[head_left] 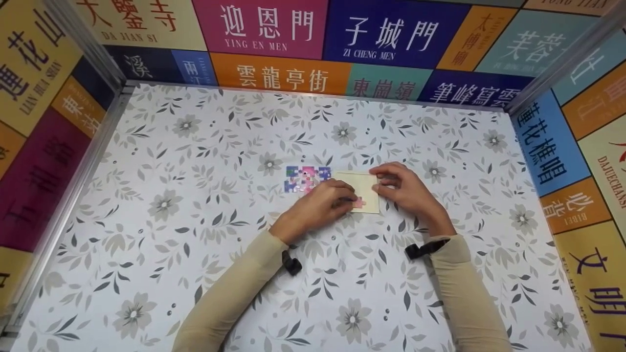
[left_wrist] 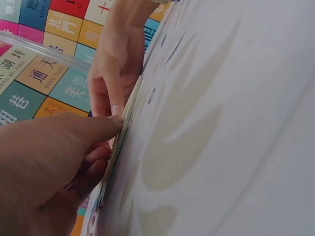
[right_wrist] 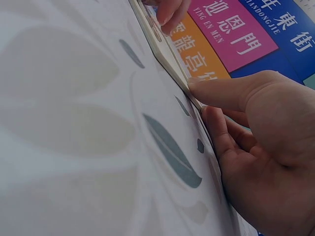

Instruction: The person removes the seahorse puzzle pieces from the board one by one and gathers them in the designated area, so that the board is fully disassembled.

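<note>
A shallow cream puzzle tray (head_left: 368, 188) lies flat on the table. A pink jigsaw piece (head_left: 360, 202) is at the tray's lower edge, between the thumb and fingertips of my left hand (head_left: 318, 206), which pinches it there. On the tray's right side, my right hand (head_left: 408, 191) holds the edge, its thumb (right_wrist: 221, 91) on the rim and its fingers bent beside it. To the left lies a group of jigsaw pieces (head_left: 292, 186) in purple, blue and pink, partly covered by my left hand. The left wrist view shows the tray edge-on, with the piece hidden.
A white tablecloth (head_left: 205, 274) with grey flowers and leaves covers the table. Panels of coloured signs (head_left: 269, 29) wall it in at the back and both sides. Each wrist wears a black camera strap (head_left: 292, 264).
</note>
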A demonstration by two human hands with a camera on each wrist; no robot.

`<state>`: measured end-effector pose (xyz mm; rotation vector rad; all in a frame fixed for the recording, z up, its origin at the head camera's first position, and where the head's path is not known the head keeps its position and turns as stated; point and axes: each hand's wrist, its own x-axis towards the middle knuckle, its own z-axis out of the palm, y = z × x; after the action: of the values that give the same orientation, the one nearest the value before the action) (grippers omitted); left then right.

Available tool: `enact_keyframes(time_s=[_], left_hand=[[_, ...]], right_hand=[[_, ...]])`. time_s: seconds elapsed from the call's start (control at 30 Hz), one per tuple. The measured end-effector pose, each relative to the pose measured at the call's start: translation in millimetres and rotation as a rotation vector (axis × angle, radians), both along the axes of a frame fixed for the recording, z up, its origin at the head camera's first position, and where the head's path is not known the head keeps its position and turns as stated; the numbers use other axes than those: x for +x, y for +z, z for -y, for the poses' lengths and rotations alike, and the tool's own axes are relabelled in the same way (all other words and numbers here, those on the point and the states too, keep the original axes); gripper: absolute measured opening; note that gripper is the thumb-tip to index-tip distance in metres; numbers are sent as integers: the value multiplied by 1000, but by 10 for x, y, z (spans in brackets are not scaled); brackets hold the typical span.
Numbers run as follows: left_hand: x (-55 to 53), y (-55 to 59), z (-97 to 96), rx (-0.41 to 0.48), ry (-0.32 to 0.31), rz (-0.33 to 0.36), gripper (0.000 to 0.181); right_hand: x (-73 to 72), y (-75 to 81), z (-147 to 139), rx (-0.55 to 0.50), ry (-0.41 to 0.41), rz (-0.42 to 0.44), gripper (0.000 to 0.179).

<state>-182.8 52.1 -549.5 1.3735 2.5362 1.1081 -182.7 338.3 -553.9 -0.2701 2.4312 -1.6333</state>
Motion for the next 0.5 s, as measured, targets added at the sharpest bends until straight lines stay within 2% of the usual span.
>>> enact_keyframes(time_s=[0.3, 0.5], left_hand=[[37, 1, -34, 47, 43, -14, 16], [52, 2, -36, 41, 47, -21, 20]], right_hand=[[-11, -12, -7, 4, 11, -17, 39], [-6, 1, -5, 25, 11, -15, 39]])
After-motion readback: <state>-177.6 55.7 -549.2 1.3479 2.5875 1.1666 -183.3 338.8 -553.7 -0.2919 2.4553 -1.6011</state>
